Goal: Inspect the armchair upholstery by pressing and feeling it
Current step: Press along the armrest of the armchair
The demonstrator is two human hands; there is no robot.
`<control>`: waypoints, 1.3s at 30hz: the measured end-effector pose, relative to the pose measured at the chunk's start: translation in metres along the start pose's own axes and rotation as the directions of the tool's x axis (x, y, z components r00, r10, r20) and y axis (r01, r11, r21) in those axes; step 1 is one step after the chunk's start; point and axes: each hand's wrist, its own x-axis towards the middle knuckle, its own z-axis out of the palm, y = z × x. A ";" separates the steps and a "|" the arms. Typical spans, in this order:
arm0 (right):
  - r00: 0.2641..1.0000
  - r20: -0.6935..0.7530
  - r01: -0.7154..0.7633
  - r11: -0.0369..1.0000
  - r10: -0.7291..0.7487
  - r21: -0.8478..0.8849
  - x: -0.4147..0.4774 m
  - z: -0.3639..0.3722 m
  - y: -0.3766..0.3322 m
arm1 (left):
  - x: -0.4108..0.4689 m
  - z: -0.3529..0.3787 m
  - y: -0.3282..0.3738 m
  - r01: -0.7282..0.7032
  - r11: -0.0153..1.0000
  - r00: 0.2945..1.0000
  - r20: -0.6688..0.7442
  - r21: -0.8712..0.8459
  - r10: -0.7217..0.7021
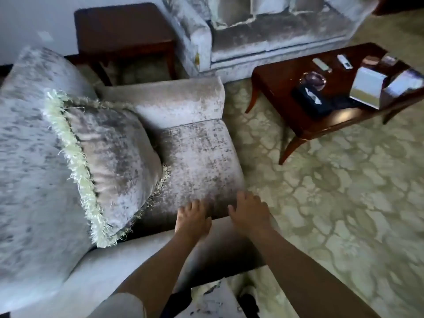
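View from a head-worn camera, looking down. A pale grey crushed-velvet armchair [29, 157] filled the left and centre of the picture, standing on a patterned cream carpet [344, 203]. Both of the person's bare arms reached forward over the near armrest [128, 260] to the seat cushion [202, 157].

The left hand [192, 219] lay flat where the cushion met the near armrest, with its fingers slightly spread and pressed onto the fabric. The right hand [249, 212] lay just beside it at the cushion's front corner, fingers spread and bent a little over the edge. Neither hand pinched or gripped anything; both were simply laid on the velvet.

A fringed throw pillow [110, 157] leaned against the backrest and covered the rear of the seat. It was not touching either hand.

The inspection looked to be underway but far from complete (a judgement only, since one picture cannot show which parts had already been felt). The hands covered just the front strip of the seat. The far armrest [174, 97], the backrest and the seat under the pillow had no hand on them and probably remained to be pressed.

In the background were a matching sofa [275, 37], a dark side table [124, 31] and a coffee table [286, 106] holding small items.
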 end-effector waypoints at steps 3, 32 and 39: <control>0.988 0.084 0.136 0.989 -0.132 -0.052 0.007 0.018 0.022 | -0.011 0.025 0.015 0.245 0.967 0.966 0.101 -0.066 -0.237; 0.975 0.214 0.082 0.989 -0.054 -0.123 0.042 0.178 -0.029 | -0.014 0.130 -0.041 0.308 0.951 0.933 0.201 -0.021 -0.298; 0.939 0.328 0.162 0.973 -0.102 -0.162 0.076 0.172 -0.032 | 0.013 0.128 -0.043 0.358 0.933 0.905 0.257 -0.034 -0.338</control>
